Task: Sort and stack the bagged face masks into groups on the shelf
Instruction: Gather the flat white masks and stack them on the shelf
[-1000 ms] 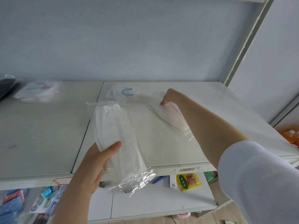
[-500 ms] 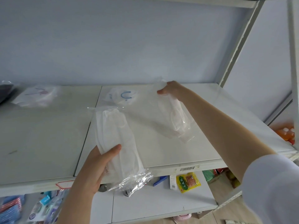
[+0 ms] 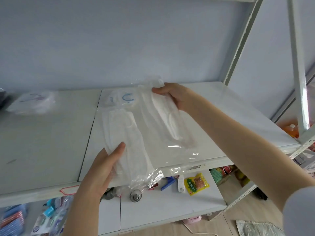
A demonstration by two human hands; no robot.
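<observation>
Pale blue wall (image 3: 119,40), white shelving upright (image 3: 242,40), seemingly wooden floor (image 3: 247,217) below, soft even light.

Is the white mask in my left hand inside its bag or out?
Inside. The clear bag surrounds the white mask gripped by the left hand, and its crinkled end sticks out below the mask.

Bright, soft daylight; glare on right post (image 3: 305,106) (lower left blurred); edges bowed.
</observation>
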